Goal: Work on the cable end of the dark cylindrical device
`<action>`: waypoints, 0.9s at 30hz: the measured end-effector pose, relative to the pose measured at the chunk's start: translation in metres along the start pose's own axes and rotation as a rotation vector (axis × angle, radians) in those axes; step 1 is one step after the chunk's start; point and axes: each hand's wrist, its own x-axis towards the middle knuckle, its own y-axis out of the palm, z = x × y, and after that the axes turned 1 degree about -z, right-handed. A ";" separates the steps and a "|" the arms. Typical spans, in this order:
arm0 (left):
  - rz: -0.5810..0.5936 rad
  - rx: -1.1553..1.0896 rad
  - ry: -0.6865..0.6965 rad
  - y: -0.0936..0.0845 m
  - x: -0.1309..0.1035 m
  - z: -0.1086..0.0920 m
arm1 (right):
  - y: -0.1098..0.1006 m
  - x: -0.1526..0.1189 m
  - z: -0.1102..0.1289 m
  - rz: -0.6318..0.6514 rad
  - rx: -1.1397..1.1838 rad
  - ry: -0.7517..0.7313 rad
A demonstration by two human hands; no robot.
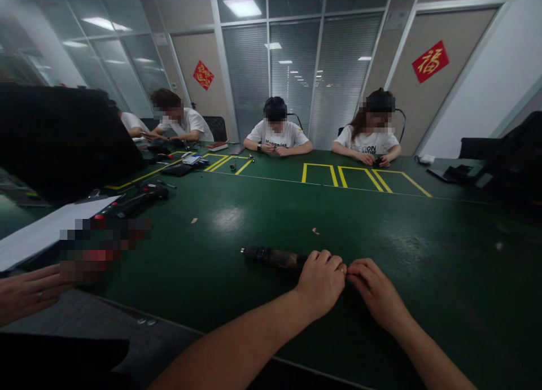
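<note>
Broad green table point(262, 209), yellow tape outlines point(320, 165) toward far side. Co-workers point(277, 139) in white T-shirts seated beyond. White paper point(51, 226) at left. Left hand point(322, 280) curled at near-centre, hiding right end of dark cylindrical tool point(273, 257), metal tip pointing left; cannot tell if gripping. Right hand point(375, 288) bent-fingered, tips meeting left fingers; anything pinched hidden. Small pale scrap point(315, 231) beyond tool.

The right end of the dark tool point(277, 258) out of sight behind the left hand point(320, 284)
</note>
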 end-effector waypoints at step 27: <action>-0.048 -0.229 -0.028 0.007 0.012 0.025 | -0.010 0.020 -0.003 0.081 0.060 0.025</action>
